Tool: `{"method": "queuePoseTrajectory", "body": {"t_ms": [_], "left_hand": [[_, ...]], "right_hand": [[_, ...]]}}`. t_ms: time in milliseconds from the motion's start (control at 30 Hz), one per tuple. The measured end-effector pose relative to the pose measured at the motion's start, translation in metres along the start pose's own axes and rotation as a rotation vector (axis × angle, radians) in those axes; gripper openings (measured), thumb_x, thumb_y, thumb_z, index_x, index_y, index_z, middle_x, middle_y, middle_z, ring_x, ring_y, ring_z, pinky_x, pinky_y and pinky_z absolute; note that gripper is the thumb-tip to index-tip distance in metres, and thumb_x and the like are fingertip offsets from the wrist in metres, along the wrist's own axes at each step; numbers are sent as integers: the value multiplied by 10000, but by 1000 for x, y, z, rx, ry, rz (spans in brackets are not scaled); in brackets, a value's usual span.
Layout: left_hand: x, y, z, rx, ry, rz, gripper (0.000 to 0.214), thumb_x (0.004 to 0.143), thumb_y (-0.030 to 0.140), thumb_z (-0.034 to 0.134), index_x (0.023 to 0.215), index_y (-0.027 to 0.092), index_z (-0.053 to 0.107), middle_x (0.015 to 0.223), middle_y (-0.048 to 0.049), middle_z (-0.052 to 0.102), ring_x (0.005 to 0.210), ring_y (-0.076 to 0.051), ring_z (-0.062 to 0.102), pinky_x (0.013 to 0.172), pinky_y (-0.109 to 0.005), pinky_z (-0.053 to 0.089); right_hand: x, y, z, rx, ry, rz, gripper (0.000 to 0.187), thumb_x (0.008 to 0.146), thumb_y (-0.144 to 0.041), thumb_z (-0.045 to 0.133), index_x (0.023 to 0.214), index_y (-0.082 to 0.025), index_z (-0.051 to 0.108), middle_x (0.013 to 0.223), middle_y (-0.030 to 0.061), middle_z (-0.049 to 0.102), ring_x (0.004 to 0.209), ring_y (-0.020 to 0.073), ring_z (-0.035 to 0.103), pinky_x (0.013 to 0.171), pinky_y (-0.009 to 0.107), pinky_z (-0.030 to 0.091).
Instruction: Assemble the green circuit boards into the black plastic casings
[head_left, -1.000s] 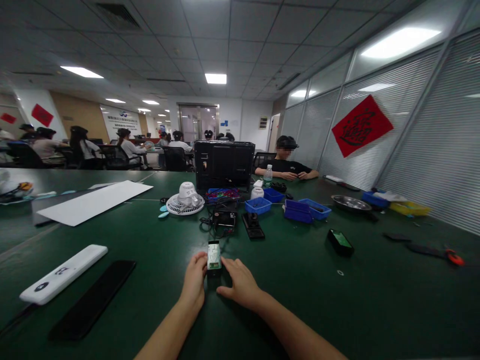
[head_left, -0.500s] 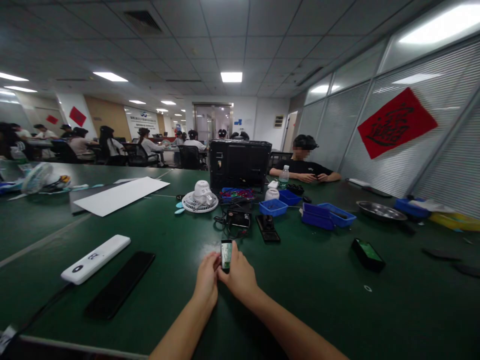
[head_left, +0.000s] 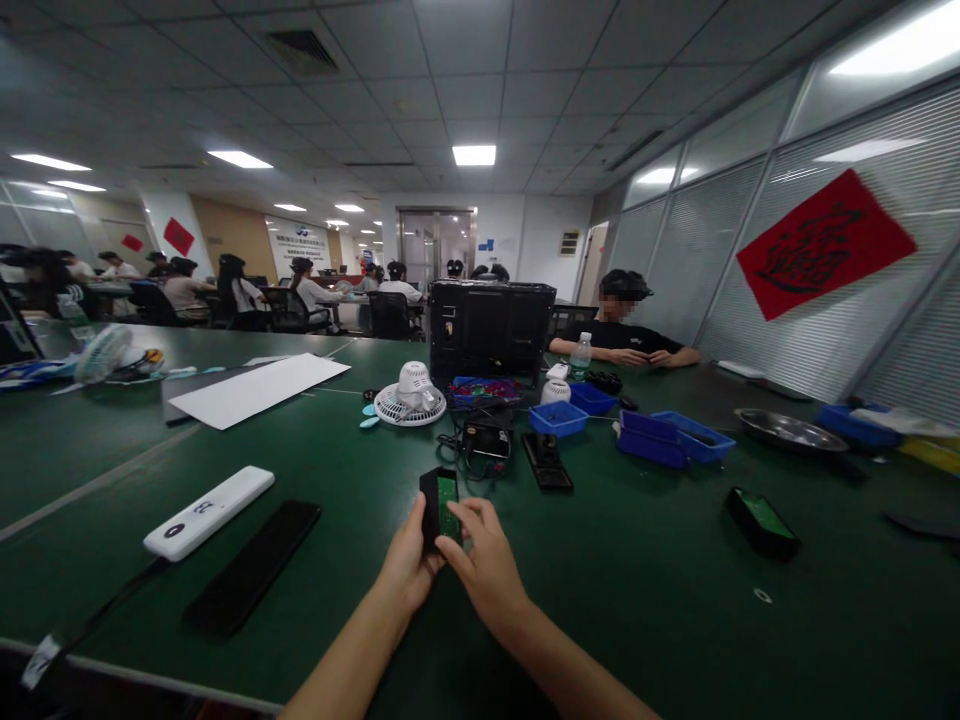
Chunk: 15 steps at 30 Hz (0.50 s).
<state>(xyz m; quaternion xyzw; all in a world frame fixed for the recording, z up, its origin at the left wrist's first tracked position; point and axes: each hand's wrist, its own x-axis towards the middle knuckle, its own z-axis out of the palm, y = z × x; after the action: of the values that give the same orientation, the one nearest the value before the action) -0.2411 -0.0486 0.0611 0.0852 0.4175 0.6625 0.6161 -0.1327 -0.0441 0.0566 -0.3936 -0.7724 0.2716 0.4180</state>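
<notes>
My left hand [head_left: 406, 556] grips a small black case [head_left: 430, 505] by its left side and underside, tilted up above the table. Inside the case lies a green circuit board [head_left: 448, 488], facing me. My right hand [head_left: 489, 560] is at the board's right edge, thumb and forefinger bent onto it; the exact contact of the fingertips is hard to make out. A similar black case with a green board [head_left: 763, 522] rests on the table to the right.
On the green table [head_left: 600, 600] lie a white power bank-like device [head_left: 210, 512], a black phone [head_left: 253, 566], a white fan [head_left: 410, 395], a black boxed device with cables [head_left: 487, 440] and blue trays [head_left: 559, 418]. A co-worker [head_left: 622, 330] sits at the far side.
The black case has turned so that its dark left side shows, and the board's green face replaces the pale face. My right fingers have lifted and bent over the board. The view has shifted left.
</notes>
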Motion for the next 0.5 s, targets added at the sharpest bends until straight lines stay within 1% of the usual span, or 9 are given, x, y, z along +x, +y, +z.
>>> {"method": "queuePoseTrajectory", "body": {"t_ms": [67, 100, 167, 333, 500], "left_hand": [[0, 6, -3, 5, 29, -7, 281, 797, 384, 527, 898, 125, 566, 695, -68, 639, 533, -150, 600, 479, -266, 483], [0, 8, -4, 3, 42, -12, 283, 800, 391, 519, 883, 124, 563, 678, -65, 632, 517, -148, 591, 465, -263, 476], [0, 9, -5, 1, 70, -28, 282, 802, 400, 512, 862, 129, 557, 662, -59, 624, 508, -145, 584, 457, -259, 468], [2, 4, -8, 60, 114, -57, 270, 794, 412, 521, 841, 147, 547, 636, -40, 611, 504, -138, 577, 486, -268, 472], [6, 1, -9, 116, 143, -50, 310, 797, 441, 505, 863, 142, 549, 650, -51, 618, 512, -146, 587, 516, -295, 485]], "right_hand": [[0, -3, -3, -21, 11, -59, 215, 781, -240, 544, 978, -216, 624, 1017, 60, 513, 865, 162, 543, 784, 295, 451], [0, -3, -3, -31, 16, -89, 153, 783, -206, 536, 897, -211, 638, 955, 51, 511, 821, 152, 534, 755, 288, 449], [1, -3, -1, -31, 9, -132, 128, 781, -139, 513, 789, -199, 626, 862, 33, 502, 769, 138, 514, 714, 271, 439], [1, 2, 4, 24, -50, -148, 165, 784, -70, 453, 718, -188, 547, 798, 14, 492, 749, 129, 491, 670, 246, 413], [1, 6, 0, 36, -4, -152, 146, 794, -87, 419, 733, -188, 506, 803, 22, 481, 751, 137, 476, 684, 262, 403]]}}
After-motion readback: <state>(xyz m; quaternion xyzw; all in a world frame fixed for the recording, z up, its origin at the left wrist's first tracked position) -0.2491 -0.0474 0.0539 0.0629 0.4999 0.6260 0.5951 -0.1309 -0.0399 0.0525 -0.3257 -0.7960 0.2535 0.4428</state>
